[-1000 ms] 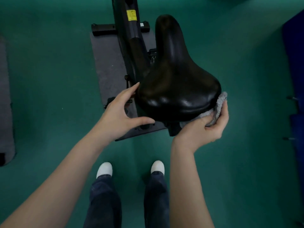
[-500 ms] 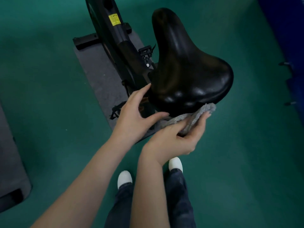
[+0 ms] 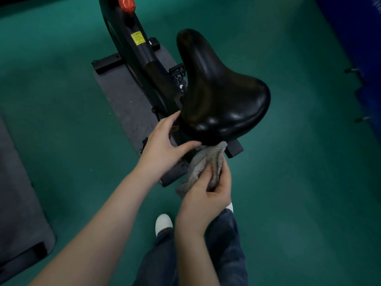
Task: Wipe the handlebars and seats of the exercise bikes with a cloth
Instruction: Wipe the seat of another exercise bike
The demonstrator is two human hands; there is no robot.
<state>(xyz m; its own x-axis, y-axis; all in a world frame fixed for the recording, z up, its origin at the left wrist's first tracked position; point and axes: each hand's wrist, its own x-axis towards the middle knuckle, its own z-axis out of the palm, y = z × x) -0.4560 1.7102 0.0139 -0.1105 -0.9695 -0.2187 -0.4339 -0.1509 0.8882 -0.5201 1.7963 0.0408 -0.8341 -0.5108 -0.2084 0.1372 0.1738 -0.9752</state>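
Seat [image 3: 218, 96]: black, centre frame, nose toward the top. Cloth [image 3: 203, 162]: grey, bunched just below the seat's rear edge, its tip touching it. Right hand [image 3: 206, 199] grips the cloth, fingers curled round it. Left hand [image 3: 165, 145] is spread, fingers against the seat's left rear side. Bike frame [image 3: 132, 54] at upper left stands on a grey mat [image 3: 123, 96].
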